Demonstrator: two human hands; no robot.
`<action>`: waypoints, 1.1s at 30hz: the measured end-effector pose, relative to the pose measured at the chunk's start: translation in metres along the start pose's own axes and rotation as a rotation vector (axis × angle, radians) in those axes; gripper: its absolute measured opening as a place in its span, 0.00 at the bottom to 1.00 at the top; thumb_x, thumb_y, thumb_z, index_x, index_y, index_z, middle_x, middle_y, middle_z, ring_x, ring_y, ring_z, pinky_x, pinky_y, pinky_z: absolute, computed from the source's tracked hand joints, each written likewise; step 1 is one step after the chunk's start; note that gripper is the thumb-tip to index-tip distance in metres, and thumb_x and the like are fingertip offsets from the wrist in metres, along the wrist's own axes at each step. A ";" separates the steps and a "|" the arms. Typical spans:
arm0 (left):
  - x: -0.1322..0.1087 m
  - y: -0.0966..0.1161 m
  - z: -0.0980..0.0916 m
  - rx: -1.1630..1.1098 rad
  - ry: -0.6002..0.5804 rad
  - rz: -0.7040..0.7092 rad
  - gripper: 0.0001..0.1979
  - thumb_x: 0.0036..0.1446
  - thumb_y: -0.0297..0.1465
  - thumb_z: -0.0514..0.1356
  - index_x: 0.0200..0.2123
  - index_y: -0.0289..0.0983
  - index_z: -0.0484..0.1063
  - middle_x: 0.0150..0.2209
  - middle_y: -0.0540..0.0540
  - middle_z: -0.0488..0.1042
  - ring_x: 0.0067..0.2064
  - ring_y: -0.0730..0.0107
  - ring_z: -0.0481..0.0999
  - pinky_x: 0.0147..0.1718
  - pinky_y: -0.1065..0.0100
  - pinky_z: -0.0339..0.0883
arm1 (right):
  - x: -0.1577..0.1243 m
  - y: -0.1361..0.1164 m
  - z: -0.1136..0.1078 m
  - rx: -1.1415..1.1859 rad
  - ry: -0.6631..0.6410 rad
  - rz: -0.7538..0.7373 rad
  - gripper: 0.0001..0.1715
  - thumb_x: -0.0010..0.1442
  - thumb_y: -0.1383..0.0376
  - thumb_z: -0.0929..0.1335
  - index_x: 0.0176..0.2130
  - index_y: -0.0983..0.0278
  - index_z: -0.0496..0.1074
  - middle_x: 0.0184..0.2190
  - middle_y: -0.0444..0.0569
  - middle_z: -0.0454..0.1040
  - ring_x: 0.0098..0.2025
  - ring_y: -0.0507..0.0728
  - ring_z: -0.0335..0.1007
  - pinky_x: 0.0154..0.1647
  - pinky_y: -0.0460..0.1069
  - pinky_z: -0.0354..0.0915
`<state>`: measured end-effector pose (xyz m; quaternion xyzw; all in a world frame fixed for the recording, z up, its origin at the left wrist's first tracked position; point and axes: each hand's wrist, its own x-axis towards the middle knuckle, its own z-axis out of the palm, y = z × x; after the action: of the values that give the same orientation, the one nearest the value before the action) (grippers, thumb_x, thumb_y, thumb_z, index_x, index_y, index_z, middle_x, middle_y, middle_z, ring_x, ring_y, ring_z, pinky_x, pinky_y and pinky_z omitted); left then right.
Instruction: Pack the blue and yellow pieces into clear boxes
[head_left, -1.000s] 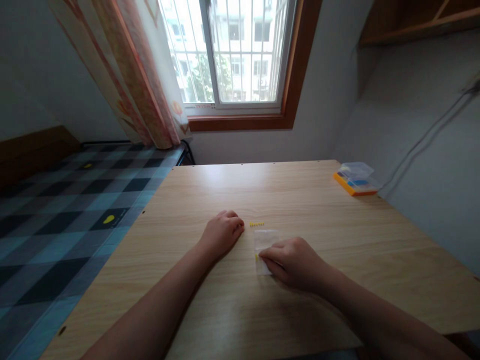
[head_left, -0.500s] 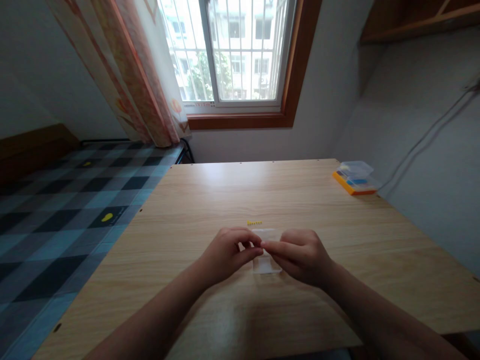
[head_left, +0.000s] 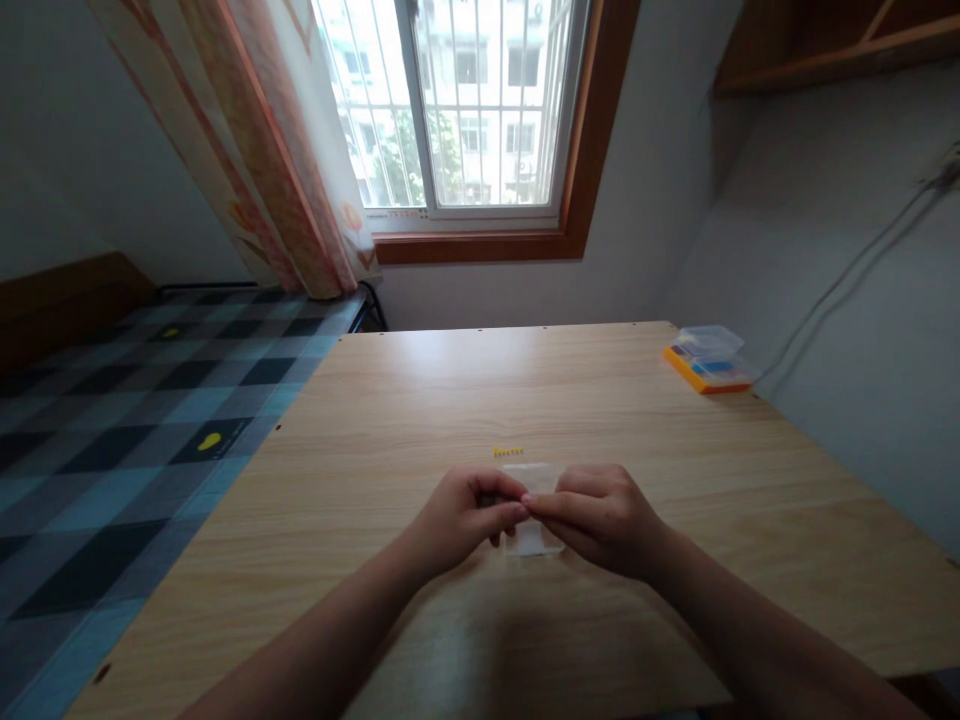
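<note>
Fingertips of my left hand point(head_left: 469, 515) and my right hand point(head_left: 604, 515) meet in a pinch near the middle of the table. Whatever sits between them is too small or too hidden to make out. Under and between the hands lies a clear plastic box point(head_left: 536, 545), partly covered by my fingers. Just beyond it, a short row of small yellow pieces point(head_left: 508, 452) rests on the wood.
The wooden table point(head_left: 420, 390) reaches back toward the window. At its far right edge stands an orange case point(head_left: 705, 375) with a raised transparent lid and blue contents. A checked bed point(head_left: 202, 370) adjoins the left side. A cable point(head_left: 847, 275) hangs along the right wall.
Fingers of my left hand have curled, with lower fingertips now showing beneath the thumb. Both hands stay together over the clear box. The whole view has shifted slightly.
</note>
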<state>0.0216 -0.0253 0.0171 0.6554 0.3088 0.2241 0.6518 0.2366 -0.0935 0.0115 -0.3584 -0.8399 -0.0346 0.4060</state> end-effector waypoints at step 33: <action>-0.005 0.012 -0.021 1.138 -0.213 0.202 0.24 0.53 0.42 0.70 0.52 0.41 0.76 0.35 0.48 0.80 0.36 0.58 0.80 0.33 0.65 0.66 | 0.008 -0.001 0.009 -0.199 -0.717 0.087 0.13 0.64 0.73 0.66 0.32 0.61 0.78 0.28 0.45 0.78 0.27 0.51 0.67 0.27 0.50 0.45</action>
<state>0.0049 -0.0135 0.0309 0.9474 0.2491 0.0171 0.2003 0.2270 -0.0863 0.0114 -0.4207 -0.9053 0.0290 0.0502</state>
